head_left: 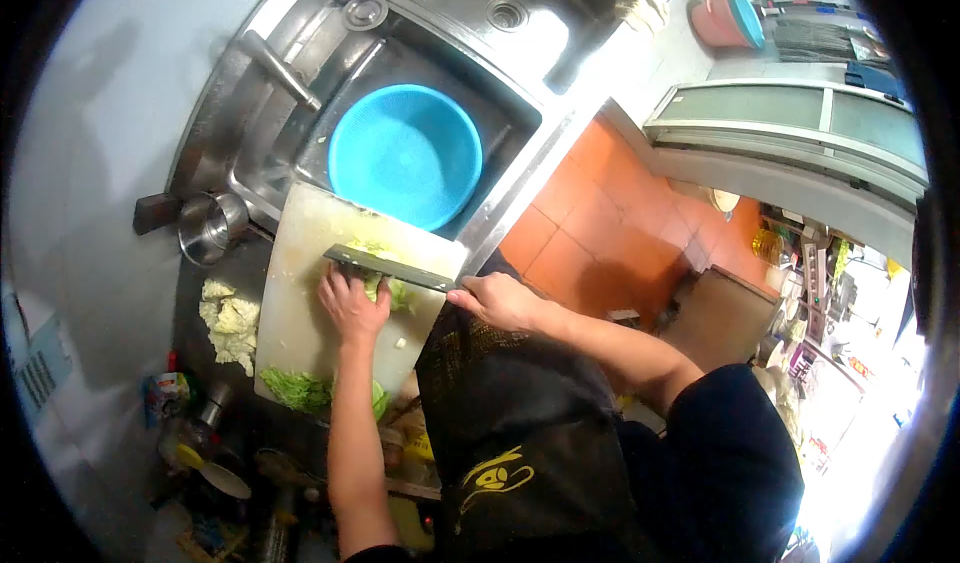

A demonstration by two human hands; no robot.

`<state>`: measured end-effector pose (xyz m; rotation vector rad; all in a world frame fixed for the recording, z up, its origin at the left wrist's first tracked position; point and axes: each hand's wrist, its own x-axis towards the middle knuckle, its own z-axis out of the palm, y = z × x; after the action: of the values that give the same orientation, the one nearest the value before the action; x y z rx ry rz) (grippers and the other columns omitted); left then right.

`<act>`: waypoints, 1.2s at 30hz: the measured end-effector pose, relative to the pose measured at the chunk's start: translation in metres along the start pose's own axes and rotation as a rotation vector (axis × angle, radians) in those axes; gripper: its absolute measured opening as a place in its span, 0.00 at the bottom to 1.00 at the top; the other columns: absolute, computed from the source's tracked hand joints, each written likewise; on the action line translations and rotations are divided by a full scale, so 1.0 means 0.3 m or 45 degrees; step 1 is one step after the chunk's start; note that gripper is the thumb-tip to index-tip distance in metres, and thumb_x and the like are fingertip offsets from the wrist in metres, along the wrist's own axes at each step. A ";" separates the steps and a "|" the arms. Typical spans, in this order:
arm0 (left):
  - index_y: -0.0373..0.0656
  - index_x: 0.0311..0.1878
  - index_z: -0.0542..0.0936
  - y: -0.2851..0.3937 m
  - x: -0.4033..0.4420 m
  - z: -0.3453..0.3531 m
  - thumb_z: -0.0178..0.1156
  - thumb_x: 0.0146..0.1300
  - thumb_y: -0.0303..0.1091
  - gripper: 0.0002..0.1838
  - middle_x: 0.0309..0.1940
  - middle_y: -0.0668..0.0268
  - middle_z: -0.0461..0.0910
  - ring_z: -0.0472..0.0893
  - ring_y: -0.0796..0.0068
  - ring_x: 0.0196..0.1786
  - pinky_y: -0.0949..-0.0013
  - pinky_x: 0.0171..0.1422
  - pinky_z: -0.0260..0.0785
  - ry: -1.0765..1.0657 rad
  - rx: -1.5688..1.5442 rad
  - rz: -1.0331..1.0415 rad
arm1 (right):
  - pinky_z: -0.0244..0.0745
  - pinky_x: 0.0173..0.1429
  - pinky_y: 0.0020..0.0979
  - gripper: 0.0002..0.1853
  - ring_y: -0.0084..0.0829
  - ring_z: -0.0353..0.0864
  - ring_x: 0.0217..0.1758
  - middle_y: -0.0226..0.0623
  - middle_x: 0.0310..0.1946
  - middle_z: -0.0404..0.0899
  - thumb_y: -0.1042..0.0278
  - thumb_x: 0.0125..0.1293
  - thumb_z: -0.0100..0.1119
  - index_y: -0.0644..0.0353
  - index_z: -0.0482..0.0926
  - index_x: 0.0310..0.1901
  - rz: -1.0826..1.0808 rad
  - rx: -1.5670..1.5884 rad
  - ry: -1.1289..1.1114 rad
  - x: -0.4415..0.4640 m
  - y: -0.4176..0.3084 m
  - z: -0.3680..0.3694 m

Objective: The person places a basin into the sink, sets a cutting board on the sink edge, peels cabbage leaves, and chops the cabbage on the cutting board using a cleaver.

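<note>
My right hand (497,300) is wrapped around the handle of a kitchen knife (390,267), whose dark, wide blade lies across a pale cutting board (300,253). Beside the blade, the curled fingers of my left hand (352,308) press down on a piece of green cabbage (398,295). Part of that cabbage is hidden by the blade and fingers. Cut shreds (372,248) lie on the far side of the knife. More leafy green cabbage (297,390) sits at the board's near left corner.
A blue plastic basket (405,158) stands in the steel sink (300,143) beyond the board, near a faucet (283,71). Pale cabbage leaves (232,325) and a metal pot (212,228) are on the left counter. Bottles and a bowl (225,480) crowd the lower left.
</note>
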<state>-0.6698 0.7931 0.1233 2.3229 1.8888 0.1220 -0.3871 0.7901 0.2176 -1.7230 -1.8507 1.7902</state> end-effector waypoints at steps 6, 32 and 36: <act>0.40 0.54 0.77 0.026 0.033 -0.050 0.65 0.56 0.49 0.28 0.58 0.46 0.70 0.68 0.40 0.65 0.36 0.66 0.62 0.068 -0.101 0.041 | 0.75 0.42 0.55 0.30 0.61 0.81 0.35 0.60 0.25 0.79 0.40 0.76 0.45 0.65 0.78 0.37 -0.020 0.023 0.059 0.122 0.064 0.082; 0.48 0.58 0.74 -0.030 -0.031 0.028 0.61 0.65 0.52 0.25 0.56 0.45 0.69 0.70 0.40 0.61 0.37 0.62 0.65 0.258 -0.099 0.172 | 0.75 0.40 0.54 0.29 0.61 0.81 0.33 0.60 0.24 0.78 0.42 0.76 0.46 0.66 0.78 0.36 -0.044 0.031 0.039 -0.024 -0.013 0.006; 0.48 0.57 0.75 -0.004 0.003 -0.013 0.60 0.67 0.52 0.23 0.55 0.44 0.69 0.71 0.39 0.59 0.36 0.61 0.65 0.219 -0.102 0.138 | 0.74 0.40 0.54 0.29 0.62 0.80 0.33 0.61 0.24 0.78 0.42 0.76 0.46 0.66 0.78 0.36 -0.025 0.045 0.065 -0.064 0.000 0.019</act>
<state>-0.6714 0.7946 0.1268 2.4298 1.7928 0.4138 -0.3835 0.7731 0.2277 -1.7157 -1.7989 1.7441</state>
